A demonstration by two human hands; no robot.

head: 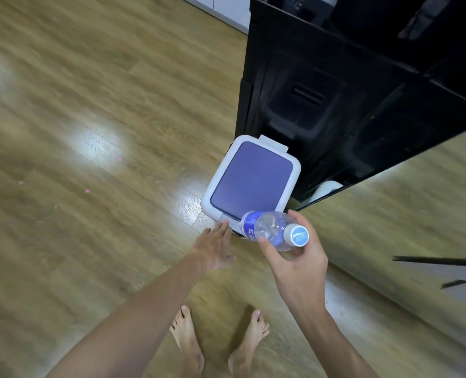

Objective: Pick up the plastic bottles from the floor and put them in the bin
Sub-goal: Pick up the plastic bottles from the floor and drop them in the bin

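A white bin (294,175) with a blue-grey lid stands on the wooden floor, its lid down. My right hand (297,266) grips a clear plastic bottle (270,227) with a blue label and a pale blue cap, held on its side just over the bin's near edge. My left hand (215,246) reaches forward with straight fingers, its fingertips at the bin's near left corner. I cannot tell whether they touch it.
A black cabinet (335,91) rises right behind the bin. A wood-topped table (403,214) fills the right side. My bare feet (218,342) stand below the hands. Wooden floor (76,132) stretches to the left, with a few small pink specks.
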